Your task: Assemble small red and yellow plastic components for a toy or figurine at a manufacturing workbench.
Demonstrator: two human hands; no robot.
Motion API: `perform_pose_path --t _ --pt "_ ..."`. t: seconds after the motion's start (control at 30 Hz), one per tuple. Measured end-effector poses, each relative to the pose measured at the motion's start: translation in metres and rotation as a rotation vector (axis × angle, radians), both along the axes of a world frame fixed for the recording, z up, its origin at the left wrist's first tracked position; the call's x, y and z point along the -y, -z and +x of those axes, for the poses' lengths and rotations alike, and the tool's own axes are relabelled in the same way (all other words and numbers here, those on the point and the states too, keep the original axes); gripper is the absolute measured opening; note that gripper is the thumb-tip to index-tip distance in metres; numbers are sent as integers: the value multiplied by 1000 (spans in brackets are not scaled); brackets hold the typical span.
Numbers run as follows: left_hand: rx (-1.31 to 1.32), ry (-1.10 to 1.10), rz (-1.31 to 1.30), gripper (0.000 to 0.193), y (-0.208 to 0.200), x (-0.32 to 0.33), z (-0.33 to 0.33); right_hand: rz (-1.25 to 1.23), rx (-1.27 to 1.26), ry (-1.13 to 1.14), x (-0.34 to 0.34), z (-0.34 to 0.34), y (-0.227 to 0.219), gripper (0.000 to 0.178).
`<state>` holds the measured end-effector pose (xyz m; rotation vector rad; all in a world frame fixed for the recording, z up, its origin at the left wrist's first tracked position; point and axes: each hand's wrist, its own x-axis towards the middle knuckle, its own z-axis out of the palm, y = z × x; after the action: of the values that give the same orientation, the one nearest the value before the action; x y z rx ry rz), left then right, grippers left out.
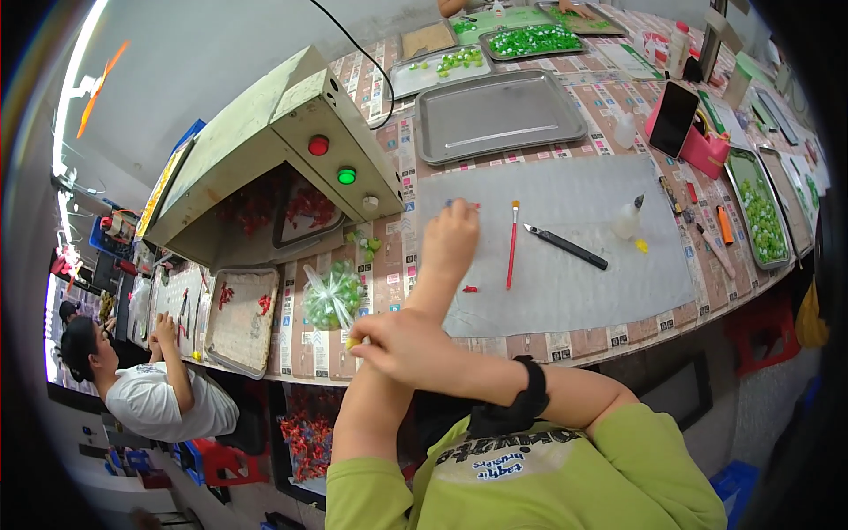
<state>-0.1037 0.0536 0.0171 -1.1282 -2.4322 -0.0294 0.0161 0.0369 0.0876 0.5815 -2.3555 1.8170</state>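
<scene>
**Crossed arms over the grey work mat**

The left hand (450, 237) reaches forward over the near-left part of the grey mat (583, 265), fingers closed on a small thing with a red and a blue tip that juts from the top of the fist; what it is cannot be told. The right hand (393, 340) crosses under the left forearm at the near table edge, pinched shut on a small yellow-green piece (353, 342).

Just right of the left hand a red-handled brush (511, 243) lies on the mat, with a tiny red piece (470, 289) beside its lower end. Further right lie a black craft knife (567, 246) and a small glue bottle (628, 218), well apart from the hands. The mat's right half and near strip are bare.

Left of the hands a clear bag of green pieces (332, 297) sits near the table edge, and behind it stands a pale green machine box (291, 132) with a red and a green button. Beyond the mat lies an empty steel tray (499, 115); a tray of green pieces (761, 216) hugs the right edge. Another person (150, 389) sits at far left.
</scene>
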Motion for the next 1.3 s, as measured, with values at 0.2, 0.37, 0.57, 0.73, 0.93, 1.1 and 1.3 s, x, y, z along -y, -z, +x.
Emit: perform_pose_path --t 0.2,0.37,0.57,0.73,0.93,1.1,1.3 --pt "788 34 1003 16 -26 7 -12 -78 22 -49 -18 21 -15 16" --pt "1422 64 2081 13 -66 33 -39 -230 222 41 -37 27 15 23" --pt "1731 -21 2400 10 -45 48 -46 129 -336 146 -34 28 21 22" --pt "846 -95 1465 16 -19 28 -32 48 -295 64 -12 46 7 18" --pt "30 90 441 27 4 -8 9 41 -156 61 4 33 3 20" --pt "12 136 377 27 -3 -6 14 66 -70 33 3 21 12 20" --pt "2 199 245 27 9 -14 19 258 -42 45 15 11 11 20"
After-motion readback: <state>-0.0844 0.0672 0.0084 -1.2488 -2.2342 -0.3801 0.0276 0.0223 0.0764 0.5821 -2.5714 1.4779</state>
